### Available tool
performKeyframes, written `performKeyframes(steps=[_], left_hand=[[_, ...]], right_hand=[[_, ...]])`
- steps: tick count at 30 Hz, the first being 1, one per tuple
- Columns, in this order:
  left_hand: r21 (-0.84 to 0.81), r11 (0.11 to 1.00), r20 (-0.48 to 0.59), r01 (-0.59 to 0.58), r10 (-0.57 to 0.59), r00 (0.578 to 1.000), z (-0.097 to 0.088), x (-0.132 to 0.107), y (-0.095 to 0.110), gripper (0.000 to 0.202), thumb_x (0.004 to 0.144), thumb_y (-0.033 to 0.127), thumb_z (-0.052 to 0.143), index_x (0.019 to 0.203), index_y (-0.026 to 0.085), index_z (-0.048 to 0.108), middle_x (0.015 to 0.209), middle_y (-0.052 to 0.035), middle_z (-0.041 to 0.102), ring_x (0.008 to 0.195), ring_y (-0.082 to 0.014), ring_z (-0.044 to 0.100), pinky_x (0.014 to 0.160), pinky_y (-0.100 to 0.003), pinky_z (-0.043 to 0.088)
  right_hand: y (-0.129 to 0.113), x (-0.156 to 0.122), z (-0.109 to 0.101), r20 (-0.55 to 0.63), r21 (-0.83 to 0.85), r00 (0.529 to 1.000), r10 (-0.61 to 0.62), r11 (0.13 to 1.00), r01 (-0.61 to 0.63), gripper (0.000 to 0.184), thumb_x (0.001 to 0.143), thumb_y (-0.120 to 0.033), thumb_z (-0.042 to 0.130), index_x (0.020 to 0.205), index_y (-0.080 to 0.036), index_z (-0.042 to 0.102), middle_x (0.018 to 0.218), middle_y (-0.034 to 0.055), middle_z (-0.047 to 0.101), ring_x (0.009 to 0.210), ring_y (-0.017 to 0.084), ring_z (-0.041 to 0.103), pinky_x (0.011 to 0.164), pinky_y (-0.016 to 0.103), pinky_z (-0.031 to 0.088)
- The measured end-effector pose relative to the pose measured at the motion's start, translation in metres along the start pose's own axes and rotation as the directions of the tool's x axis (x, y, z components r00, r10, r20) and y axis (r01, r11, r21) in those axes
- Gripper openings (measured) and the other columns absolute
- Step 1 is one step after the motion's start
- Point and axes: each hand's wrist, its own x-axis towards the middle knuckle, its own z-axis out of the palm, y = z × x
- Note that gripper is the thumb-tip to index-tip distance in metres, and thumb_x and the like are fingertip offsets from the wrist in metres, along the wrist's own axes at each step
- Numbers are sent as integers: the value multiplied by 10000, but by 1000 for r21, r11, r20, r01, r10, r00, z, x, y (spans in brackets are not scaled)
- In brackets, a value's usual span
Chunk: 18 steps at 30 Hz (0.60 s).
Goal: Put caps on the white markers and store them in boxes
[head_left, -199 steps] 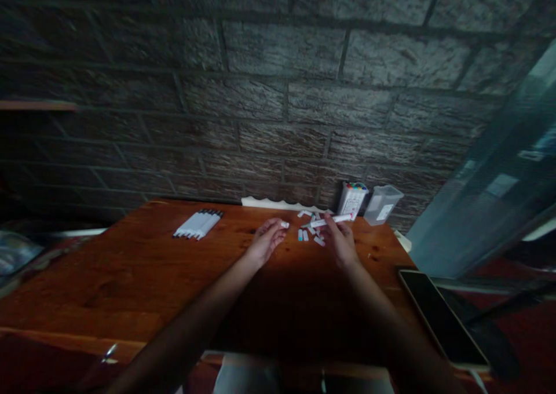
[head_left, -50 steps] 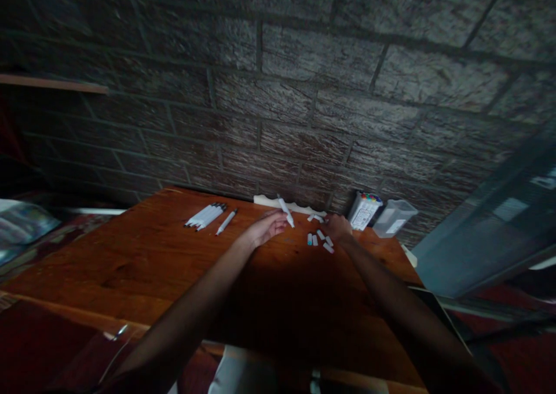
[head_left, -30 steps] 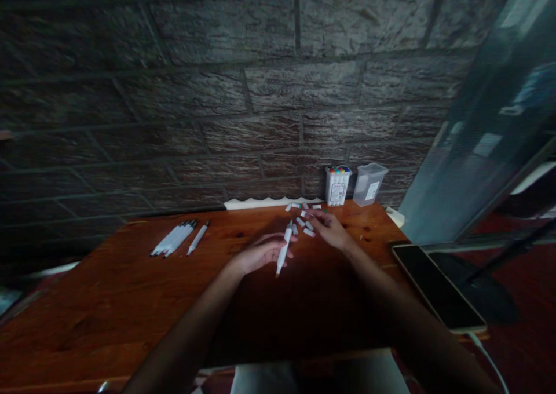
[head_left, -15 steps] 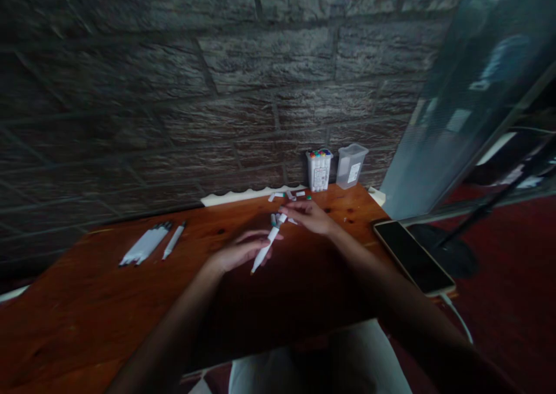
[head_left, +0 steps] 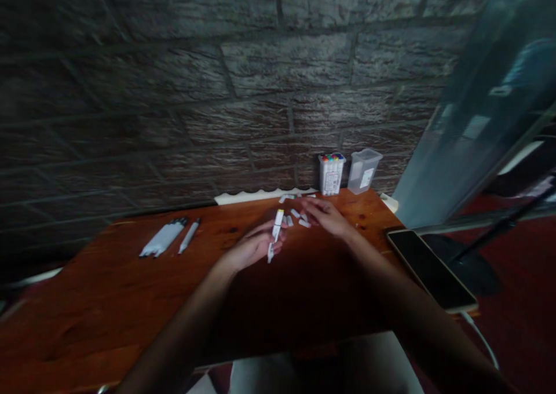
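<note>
My left hand (head_left: 256, 248) is closed around a white marker (head_left: 277, 226), which stands tilted with a yellow-ended cap at the top and a narrower white end pointing down. My right hand (head_left: 329, 217) is to the right of the marker, apart from it, just over several loose white caps (head_left: 304, 223) on the wooden table. Its thumb and fingers look apart, with nothing visible between them. More small caps (head_left: 289, 197) lie farther back, partly hidden by my right fingers.
A row of white markers (head_left: 164, 237) lies at the left, with a single marker (head_left: 189, 236) beside it. At the back stand a clear case full of markers (head_left: 331, 175) and an empty clear case (head_left: 364, 172). A phone (head_left: 430, 269) with a cable lies at the right edge.
My right hand has let go of the marker's upper end and moved right, over the loose caps. The marker has turned more upright in my left hand. The view has shifted slightly left.
</note>
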Motion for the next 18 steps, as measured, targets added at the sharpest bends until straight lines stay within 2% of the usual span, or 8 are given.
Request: performKeyframes(steps=[2,4,6,8,11,13,18], left_hand=[[-110,994,-41,-16,12,999,-1,0,6,288,758,371,605,912,129,585,738,-38,506,576,-97,434,576,-253,400],[-162,986,-94,-39,24,995,-4,-2,14,473,832,603,464,730,144,518,644,-21,418,545,-103,388,557,-266,386],[-154,985,-152,-72,48,987,-7,-5,20,663,811,790,302,592,171,393,571,1,320,514,-101,338,533,-267,369],[-137,985,-200,-102,74,977,-9,-6,24,737,746,886,212,521,188,279,519,17,242,487,-97,290,513,-264,355],[-195,972,-214,-133,91,973,-11,-7,25,747,733,893,257,477,193,209,469,33,177,451,-88,239,481,-254,327],[-275,950,-198,-147,94,976,-11,-7,25,724,766,838,316,460,191,209,453,35,170,431,-86,228,458,-248,300],[-386,900,-215,-204,128,968,-11,-10,24,618,819,672,320,433,197,233,433,39,126,381,-94,228,417,-249,245]], right_hand=[[9,6,-11,-240,-121,971,15,992,-46,446,863,-485,506,1080,-138,682,823,40,659,585,78,480,553,205,391],[18,9,-19,-382,-303,924,-2,945,-123,364,871,-404,500,981,-125,706,881,72,690,690,118,568,661,233,449],[24,9,-21,-395,-490,918,-38,854,-175,308,871,-343,509,984,-144,714,951,79,706,756,143,610,743,259,468],[27,6,-16,-328,-622,942,-70,766,-159,283,873,-322,520,1016,-174,714,1002,66,710,785,149,631,777,264,475],[28,4,-5,-225,-711,967,-124,699,-76,260,877,-329,534,1010,-198,714,1036,55,707,846,153,651,813,259,485],[30,5,-2,-203,-736,967,-152,675,-48,246,871,-335,551,999,-201,713,1049,54,702,883,159,654,840,263,486],[39,8,-7,-272,-746,952,-142,656,-115,248,858,-333,563,1008,-196,704,1006,58,693,855,165,645,832,274,492]])
